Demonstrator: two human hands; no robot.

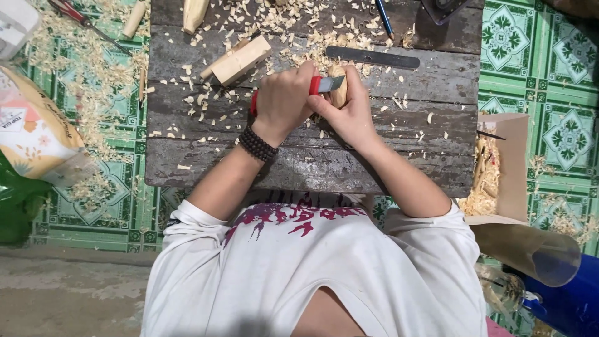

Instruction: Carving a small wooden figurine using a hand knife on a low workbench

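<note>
My left hand (284, 103), with a dark bead bracelet on its wrist, is closed around a red-handled knife (329, 84). The grey blade points right and lies against a small pale piece of wood (339, 93). My right hand (350, 113) grips that piece from the right, thumb close to the blade. Both hands rest over a dark weathered wooden board (312, 168) strewn with shavings. Most of the knife handle and the wood piece are hidden by my fingers.
A pale wooden block (240, 60) and a flat dark metal bar (372, 58) lie on the board beyond my hands. An open cardboard box (508, 162) of shavings stands at the right, a printed bag (34, 131) at the left, on the green tiled floor.
</note>
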